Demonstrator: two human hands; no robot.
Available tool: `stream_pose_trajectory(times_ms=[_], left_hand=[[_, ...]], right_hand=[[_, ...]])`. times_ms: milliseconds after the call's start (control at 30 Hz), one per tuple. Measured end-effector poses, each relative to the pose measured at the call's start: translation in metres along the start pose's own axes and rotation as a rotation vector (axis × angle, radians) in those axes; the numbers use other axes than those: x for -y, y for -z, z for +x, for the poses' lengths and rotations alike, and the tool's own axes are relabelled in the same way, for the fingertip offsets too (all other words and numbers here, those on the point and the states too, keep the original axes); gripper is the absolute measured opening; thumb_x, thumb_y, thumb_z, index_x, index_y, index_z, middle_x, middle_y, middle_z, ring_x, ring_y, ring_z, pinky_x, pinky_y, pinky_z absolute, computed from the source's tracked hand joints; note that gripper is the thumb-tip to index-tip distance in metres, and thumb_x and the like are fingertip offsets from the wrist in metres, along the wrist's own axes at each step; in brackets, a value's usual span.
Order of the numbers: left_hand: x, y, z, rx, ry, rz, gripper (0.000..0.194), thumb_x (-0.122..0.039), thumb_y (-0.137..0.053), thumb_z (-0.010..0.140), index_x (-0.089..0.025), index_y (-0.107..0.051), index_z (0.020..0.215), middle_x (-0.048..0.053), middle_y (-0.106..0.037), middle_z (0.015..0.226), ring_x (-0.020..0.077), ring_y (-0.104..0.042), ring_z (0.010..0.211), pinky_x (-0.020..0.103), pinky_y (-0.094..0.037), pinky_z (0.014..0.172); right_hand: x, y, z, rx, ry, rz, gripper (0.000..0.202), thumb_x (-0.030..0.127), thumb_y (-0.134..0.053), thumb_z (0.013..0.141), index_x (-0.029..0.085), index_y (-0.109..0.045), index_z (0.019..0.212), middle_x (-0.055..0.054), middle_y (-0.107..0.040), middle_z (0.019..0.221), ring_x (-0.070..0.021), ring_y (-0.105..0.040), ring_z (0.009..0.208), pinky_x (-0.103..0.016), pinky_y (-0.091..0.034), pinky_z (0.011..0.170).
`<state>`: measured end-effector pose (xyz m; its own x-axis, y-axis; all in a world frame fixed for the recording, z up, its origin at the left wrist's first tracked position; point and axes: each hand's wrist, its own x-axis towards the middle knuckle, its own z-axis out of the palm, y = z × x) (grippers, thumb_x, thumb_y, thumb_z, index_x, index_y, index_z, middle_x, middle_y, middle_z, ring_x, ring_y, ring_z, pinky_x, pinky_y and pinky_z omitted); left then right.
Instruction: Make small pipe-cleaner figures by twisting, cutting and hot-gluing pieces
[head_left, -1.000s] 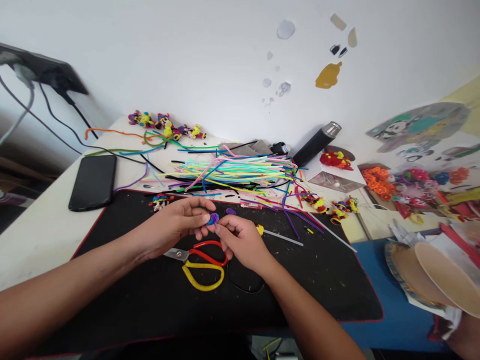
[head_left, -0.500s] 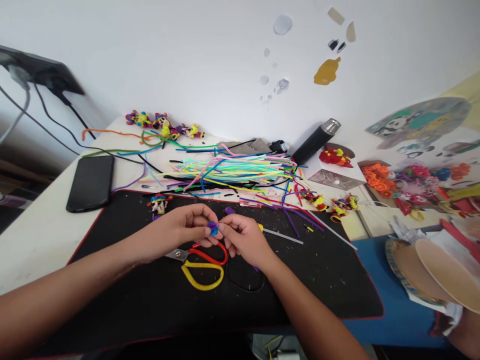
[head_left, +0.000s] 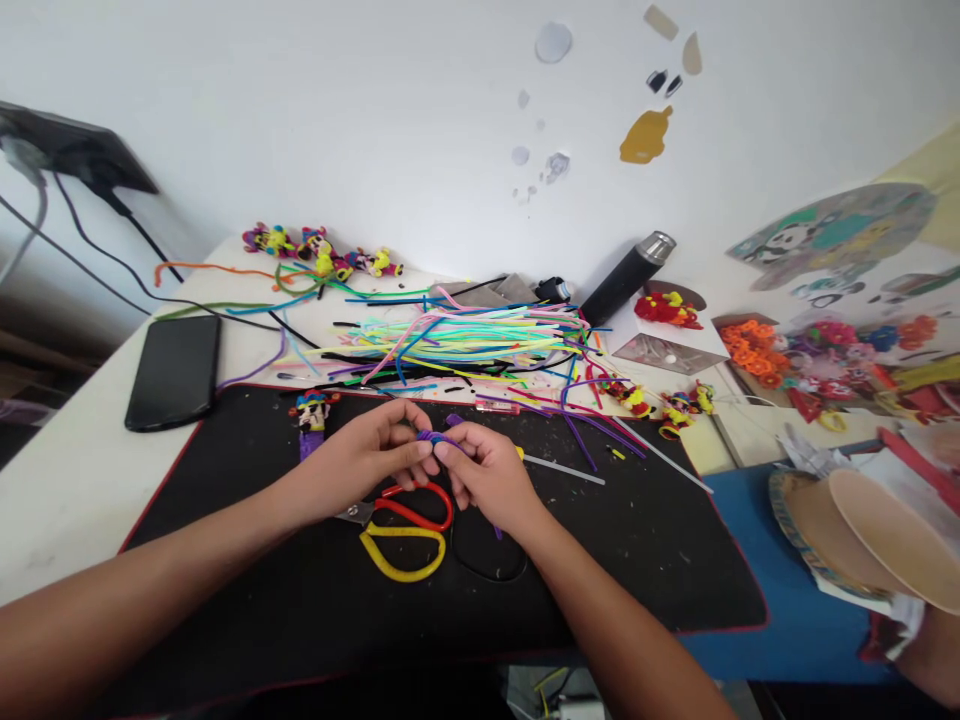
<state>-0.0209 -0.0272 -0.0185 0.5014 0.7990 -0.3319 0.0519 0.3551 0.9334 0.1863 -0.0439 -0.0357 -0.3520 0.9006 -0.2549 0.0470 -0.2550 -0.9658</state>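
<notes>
Between the fingertips of both hands is a small purple and blue pipe-cleaner piece [head_left: 433, 438], mostly covered by the fingers. My left hand [head_left: 379, 445] pinches it from the left, and my right hand [head_left: 491, 470] pinches it from the right with thumb and forefinger. A purple end hangs below my right hand. Just under the hands lie scissors [head_left: 405, 553] with one red and one yellow handle, their blades partly hidden by my left hand. A small pipe-cleaner figure [head_left: 311, 415] with a purple lower part lies left of my left hand.
A black mat [head_left: 600, 560] covers the front of the table. Behind it is a heap of coloured pipe cleaners [head_left: 472, 340]. A phone [head_left: 172, 370] lies at left, a black flask [head_left: 630, 278] leans by the wall, and bowls [head_left: 892, 540] stand at right.
The purple and blue piece has been turned between my fingers, with more purple and less blue showing. Both hands stay close together. The camera view has shifted slightly.
</notes>
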Motion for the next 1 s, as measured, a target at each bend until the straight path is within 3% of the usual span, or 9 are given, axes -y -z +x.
stream_pose_trajectory(times_ms=[167, 333, 600, 1000], left_hand=[[-0.0049, 0.0024, -0.0016, -0.083, -0.032, 0.156, 0.042, -0.055, -0.079, 0.087, -0.02, -0.068, 0.106, 0.004, -0.076, 0.086, 0.0193, -0.07, 0.073, 0.032, -0.059, 0.067], [-0.0055, 0.006, -0.0041, -0.169, -0.082, 0.348, 0.038, -0.058, -0.076, 0.087, -0.021, -0.074, 0.093, 0.003, -0.073, 0.08, 0.0212, -0.069, 0.074, 0.031, -0.056, 0.068], [-0.0064, 0.0056, -0.0073, -0.157, -0.067, 0.515, 0.037, -0.058, -0.07, 0.091, -0.022, -0.08, 0.094, 0.003, -0.079, 0.084, 0.0212, -0.069, 0.074, 0.027, -0.052, 0.066], [-0.0038, 0.0054, -0.0046, -0.076, 0.048, 0.27, 0.034, -0.054, -0.074, 0.087, -0.02, -0.077, 0.088, 0.006, -0.081, 0.079, 0.02, -0.073, 0.069, 0.03, -0.06, 0.068]], right_hand=[[-0.0007, 0.0049, 0.0009, -0.04, 0.025, -0.053, 0.029, 0.048, -0.071, 0.093, 0.02, -0.067, 0.09, 0.01, -0.053, 0.048, -0.0083, -0.044, 0.035, -0.02, -0.033, 0.04], [-0.0016, 0.0053, -0.0014, -0.038, 0.009, -0.09, 0.029, 0.048, -0.071, 0.093, 0.02, -0.066, 0.09, 0.01, -0.052, 0.048, -0.0087, -0.046, 0.036, -0.02, -0.033, 0.041], [0.0015, 0.004, -0.0042, 0.006, 0.014, -0.125, 0.024, 0.044, -0.07, 0.095, 0.021, -0.068, 0.093, 0.01, -0.052, 0.05, -0.0089, -0.046, 0.038, -0.021, -0.034, 0.042], [-0.0022, 0.0043, -0.0043, 0.039, 0.008, -0.1, 0.024, 0.044, -0.07, 0.094, 0.021, -0.066, 0.092, 0.009, -0.055, 0.054, -0.009, -0.047, 0.039, -0.021, -0.036, 0.042]])
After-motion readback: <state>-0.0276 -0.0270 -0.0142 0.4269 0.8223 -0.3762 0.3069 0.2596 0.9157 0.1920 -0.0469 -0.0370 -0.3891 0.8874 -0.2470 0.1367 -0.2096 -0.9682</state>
